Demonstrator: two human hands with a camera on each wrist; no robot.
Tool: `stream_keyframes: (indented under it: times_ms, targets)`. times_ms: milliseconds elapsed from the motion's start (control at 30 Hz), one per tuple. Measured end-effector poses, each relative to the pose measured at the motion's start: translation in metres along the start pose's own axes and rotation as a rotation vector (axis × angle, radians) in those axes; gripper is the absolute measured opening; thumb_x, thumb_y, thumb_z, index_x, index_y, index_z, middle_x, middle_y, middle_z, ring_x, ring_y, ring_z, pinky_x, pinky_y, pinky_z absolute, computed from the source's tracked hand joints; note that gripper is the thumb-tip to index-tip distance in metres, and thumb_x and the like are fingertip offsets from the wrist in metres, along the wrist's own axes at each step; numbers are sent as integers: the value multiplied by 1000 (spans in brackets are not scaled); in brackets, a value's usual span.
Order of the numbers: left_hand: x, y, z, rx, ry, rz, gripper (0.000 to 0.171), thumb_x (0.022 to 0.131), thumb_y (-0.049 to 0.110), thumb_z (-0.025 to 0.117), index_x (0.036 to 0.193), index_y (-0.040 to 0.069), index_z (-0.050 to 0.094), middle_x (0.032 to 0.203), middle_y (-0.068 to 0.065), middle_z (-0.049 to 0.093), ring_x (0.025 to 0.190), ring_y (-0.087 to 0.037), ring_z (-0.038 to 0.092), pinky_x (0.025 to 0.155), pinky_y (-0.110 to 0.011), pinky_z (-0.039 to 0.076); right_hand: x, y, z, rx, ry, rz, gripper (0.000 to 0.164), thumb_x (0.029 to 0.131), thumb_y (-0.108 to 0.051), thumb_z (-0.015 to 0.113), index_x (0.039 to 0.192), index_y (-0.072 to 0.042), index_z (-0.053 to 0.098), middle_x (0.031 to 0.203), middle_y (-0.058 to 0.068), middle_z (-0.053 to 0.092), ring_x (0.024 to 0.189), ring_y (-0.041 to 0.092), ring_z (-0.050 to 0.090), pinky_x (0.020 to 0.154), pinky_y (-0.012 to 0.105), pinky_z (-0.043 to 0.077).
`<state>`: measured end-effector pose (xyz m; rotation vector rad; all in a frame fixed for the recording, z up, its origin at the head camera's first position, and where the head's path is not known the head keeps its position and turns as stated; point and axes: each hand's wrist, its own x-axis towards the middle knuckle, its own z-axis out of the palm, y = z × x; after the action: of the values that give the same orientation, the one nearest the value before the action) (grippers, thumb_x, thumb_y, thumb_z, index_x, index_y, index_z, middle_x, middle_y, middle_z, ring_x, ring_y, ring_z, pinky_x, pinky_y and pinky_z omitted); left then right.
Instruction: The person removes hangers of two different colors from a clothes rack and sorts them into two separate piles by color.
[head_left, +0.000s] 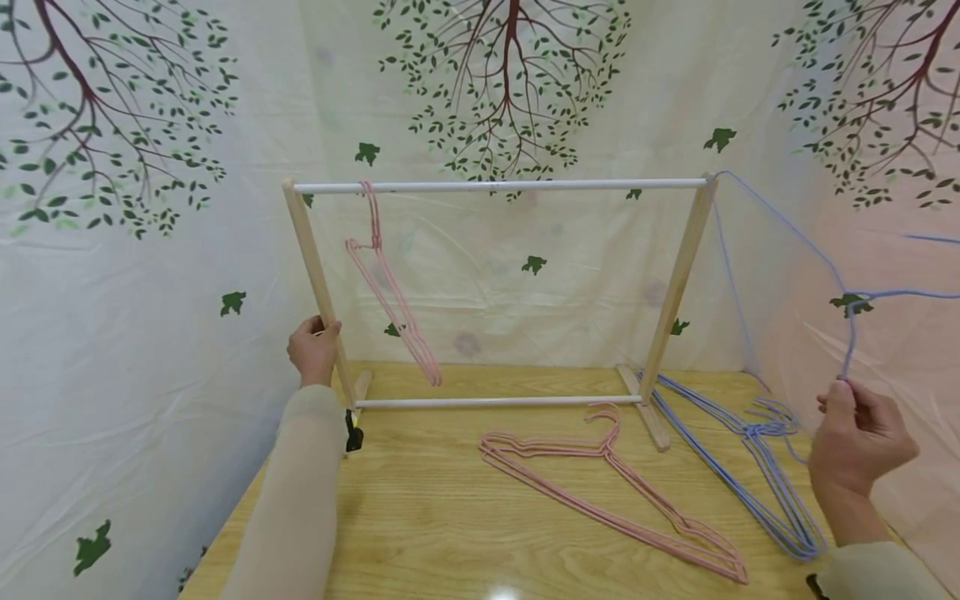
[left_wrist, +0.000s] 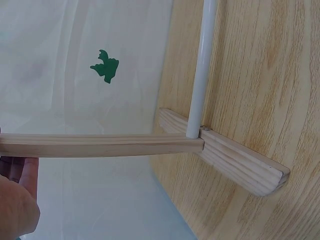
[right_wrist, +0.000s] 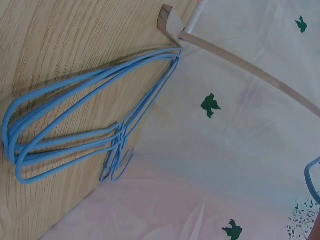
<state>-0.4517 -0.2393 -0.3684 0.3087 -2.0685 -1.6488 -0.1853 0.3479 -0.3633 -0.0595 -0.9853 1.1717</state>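
My left hand (head_left: 313, 350) grips the left wooden post (head_left: 309, 258) of a small clothes rack; in the left wrist view the fingers lie against that post. Out at the right, my right hand (head_left: 858, 442) pinches a blue clothes hanger (head_left: 852, 333) near its hook. The hanger is raised beside the rack's right post, and part of it runs out of frame. Pink hangers (head_left: 377, 225) hang by their hooks on the rack's white top bar (head_left: 525, 185), towards the left. More pink hangers (head_left: 606, 450) lie stacked on the table in front of the rack.
Several blue hangers (right_wrist: 70, 90) lie in a pile on the wooden table (head_left: 420, 500), by the rack's right foot (head_left: 656, 425). A white lower bar (head_left: 495, 402) joins the posts. Patterned cloth (head_left: 465, 275) hangs behind and at both sides. Something small and black (head_left: 354, 433) sits near the left foot.
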Motion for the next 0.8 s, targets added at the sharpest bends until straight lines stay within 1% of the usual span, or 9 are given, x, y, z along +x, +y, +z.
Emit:
stream_keyframes:
  times_ms: [200, 333, 433, 533, 633, 700, 800]
  targets:
    - [0, 0, 0, 4, 1, 1, 35, 96, 17, 65, 127, 0, 66, 122, -19, 66, 107, -33, 62, 94, -44, 48, 5, 0, -6, -12, 23, 22, 14, 81, 10, 64, 85, 23, 68, 69, 2, 64, 53, 4, 61, 56, 12, 49]
    - [-1, 0, -1, -4, -2, 2, 35, 96, 17, 64, 127, 0, 66, 122, -19, 66, 107, -33, 62, 94, -44, 48, 7, 1, -9, -48, 20, 27, 14, 81, 9, 64, 85, 21, 69, 68, 1, 65, 52, 2, 61, 56, 11, 49]
    - [-1, 1, -1, -13, -3, -2, 35, 96, 17, 65, 127, 0, 66, 121, -19, 66, 108, -33, 62, 94, -44, 48, 7, 5, -14, -130, 6, 41, 15, 82, 7, 65, 86, 19, 70, 69, -3, 65, 53, 0, 60, 57, 10, 48]
    - [-2, 1, -2, -14, -5, -5, 35, 96, 17, 65, 127, 0, 66, 121, -19, 66, 108, -33, 61, 95, -43, 48, 7, 15, -25, -289, -48, 15, 17, 85, 2, 65, 89, 17, 72, 69, -13, 64, 55, -6, 58, 57, 9, 47]
    - [-2, 1, -2, -11, -6, -4, 34, 96, 17, 65, 126, 0, 66, 121, -19, 66, 107, -33, 61, 95, -44, 48, 6, 24, -34, -418, -83, 19, 19, 86, -4, 66, 91, 12, 74, 68, -22, 63, 56, -10, 57, 56, 7, 45]
    - [-2, 1, -2, -10, -5, -1, 34, 97, 17, 65, 126, 0, 66, 121, -19, 66, 107, -33, 61, 95, -44, 48, 4, 26, -37, -464, -99, 41, 17, 86, -5, 67, 91, 8, 76, 68, -25, 62, 56, -11, 56, 56, 5, 43]
    - [-2, 1, -3, -4, -3, 1, 34, 97, 18, 65, 126, 1, 66, 121, -19, 66, 107, -33, 61, 94, -43, 48, -2, 24, -40, -499, -123, 82, 13, 85, -5, 68, 90, 1, 79, 68, -27, 62, 57, -12, 55, 55, 4, 42]
